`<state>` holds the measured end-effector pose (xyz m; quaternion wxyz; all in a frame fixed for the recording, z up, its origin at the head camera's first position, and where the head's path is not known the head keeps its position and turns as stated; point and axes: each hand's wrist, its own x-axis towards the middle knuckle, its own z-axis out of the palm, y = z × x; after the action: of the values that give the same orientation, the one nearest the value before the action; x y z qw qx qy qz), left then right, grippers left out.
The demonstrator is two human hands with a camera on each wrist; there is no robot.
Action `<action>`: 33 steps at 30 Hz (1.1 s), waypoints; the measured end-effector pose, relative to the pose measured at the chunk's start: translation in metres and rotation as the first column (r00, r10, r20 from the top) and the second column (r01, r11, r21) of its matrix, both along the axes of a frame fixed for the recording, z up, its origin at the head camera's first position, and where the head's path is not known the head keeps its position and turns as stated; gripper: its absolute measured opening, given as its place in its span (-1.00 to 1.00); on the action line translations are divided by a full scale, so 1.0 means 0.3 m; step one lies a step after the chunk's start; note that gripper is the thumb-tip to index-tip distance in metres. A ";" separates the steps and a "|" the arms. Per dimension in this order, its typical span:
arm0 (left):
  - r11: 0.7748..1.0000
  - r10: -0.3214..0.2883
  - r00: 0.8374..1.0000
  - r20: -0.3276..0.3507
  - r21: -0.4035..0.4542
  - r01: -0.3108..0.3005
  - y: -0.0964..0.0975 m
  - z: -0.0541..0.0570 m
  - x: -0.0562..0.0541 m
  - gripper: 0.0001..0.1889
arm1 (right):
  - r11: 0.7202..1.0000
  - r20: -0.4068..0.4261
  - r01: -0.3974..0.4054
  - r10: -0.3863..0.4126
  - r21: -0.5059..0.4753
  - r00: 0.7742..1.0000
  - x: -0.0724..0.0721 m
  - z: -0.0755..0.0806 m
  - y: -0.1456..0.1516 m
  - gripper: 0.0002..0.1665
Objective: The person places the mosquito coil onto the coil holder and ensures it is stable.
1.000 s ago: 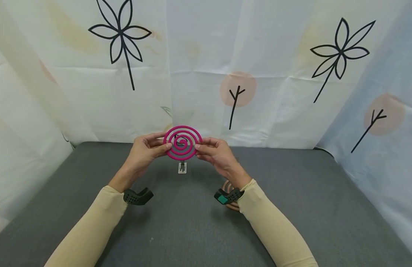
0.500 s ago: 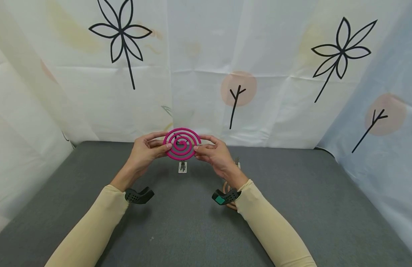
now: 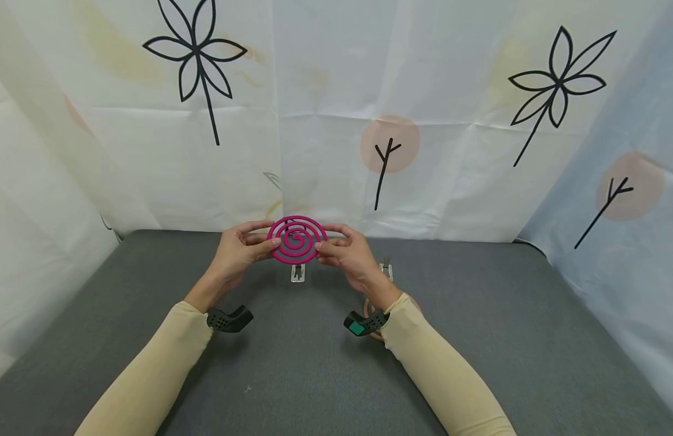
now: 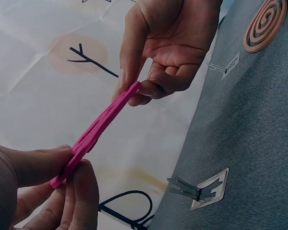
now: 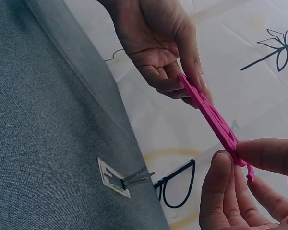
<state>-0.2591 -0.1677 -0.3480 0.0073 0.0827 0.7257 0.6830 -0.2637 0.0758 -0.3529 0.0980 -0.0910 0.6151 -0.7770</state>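
A pink mosquito coil [image 4: 97, 129] is held up between both hands, tilted so that its spiral faces the head camera. On its left rim my left hand [image 3: 235, 251] pinches it between thumb and fingers. Thumb and fingers of my right hand [image 3: 354, 257] pinch the opposite rim. Both wrist views show the coil nearly edge-on. Just below it, a small metal coil stand [image 3: 298, 274] with raised prongs sits on the grey table [image 3: 303, 375].
A second metal stand [image 4: 231, 66] lies farther right on the table. Near it is a brown mosquito coil [image 4: 268, 21], partly hidden under the right wrist in the head view. A patterned white curtain [image 3: 325, 91] rises behind the table.
The pink coil has come down slightly and tilted flatter, both hands still pinching it. My right forearm has shifted a little left, uncovering the second metal stand.
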 end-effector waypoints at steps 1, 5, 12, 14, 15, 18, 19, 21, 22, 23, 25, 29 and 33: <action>1.000 0.002 1.000 0.003 -0.001 -0.002 0.000 -0.002 -0.001 -0.44 | 1.000 0.000 0.000 0.000 0.003 1.000 -0.001 -0.003 0.000 -0.41; 1.000 0.010 1.000 0.011 -0.002 -0.010 0.004 -0.011 -0.004 -0.45 | 1.000 0.002 0.001 -0.001 0.011 1.000 -0.002 -0.009 0.001 -0.41; 1.000 0.024 0.999 0.036 0.001 -0.024 0.010 -0.032 -0.014 -0.46 | 1.000 0.026 0.012 -0.012 0.013 1.000 -0.008 -0.018 0.000 -0.42; 1.000 0.023 0.999 0.045 0.005 -0.023 0.009 -0.037 -0.017 -0.45 | 1.000 0.039 0.017 -0.017 0.009 0.999 -0.010 -0.022 0.000 -0.42; 1.000 0.021 0.999 0.049 0.007 -0.021 0.009 -0.040 -0.018 -0.46 | 1.000 0.046 0.019 -0.019 0.006 0.999 -0.010 -0.023 0.000 -0.42; 1.000 0.010 0.998 0.066 0.014 -0.011 0.007 -0.044 -0.020 -0.45 | 1.000 0.068 0.025 -0.025 -0.004 0.997 -0.011 -0.028 -0.002 -0.42; 1.000 0.005 0.997 0.071 0.015 -0.006 0.007 -0.044 -0.021 -0.45 | 1.000 0.075 0.028 -0.028 -0.007 0.997 -0.011 -0.030 -0.003 -0.42; 1.000 -0.005 0.996 0.083 0.018 0.003 0.006 -0.045 -0.020 -0.45 | 0.999 0.088 0.032 -0.031 -0.011 0.996 -0.012 -0.035 -0.004 -0.43; 1.000 -0.009 0.996 0.089 0.018 0.008 0.005 -0.046 -0.020 -0.45 | 0.999 0.090 0.033 -0.032 -0.010 0.995 -0.014 -0.037 -0.005 -0.42; 1.000 -0.014 0.996 0.093 0.017 0.012 0.004 -0.046 -0.020 -0.44 | 0.999 0.091 0.034 -0.033 -0.009 0.995 -0.015 -0.041 -0.005 -0.43; 1.000 -0.020 0.995 0.102 0.013 0.019 0.003 -0.048 -0.020 -0.44 | 0.999 0.097 0.036 -0.035 -0.005 0.995 -0.018 -0.046 -0.004 -0.43; 1.000 -0.022 0.993 0.117 -0.003 0.023 0.002 -0.054 -0.021 -0.44 | 0.999 0.106 0.043 -0.043 0.005 0.993 -0.022 -0.055 -0.005 -0.42; 1.000 -0.012 0.991 0.133 -0.016 0.014 0.003 -0.064 -0.025 -0.45 | 0.999 0.114 0.048 -0.050 0.013 0.992 -0.026 -0.064 -0.005 -0.42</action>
<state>-0.2667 -0.1669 -0.3673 0.0607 0.0419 0.7289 0.6806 -0.2714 0.0742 -0.3720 0.1144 -0.0307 0.6147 -0.7798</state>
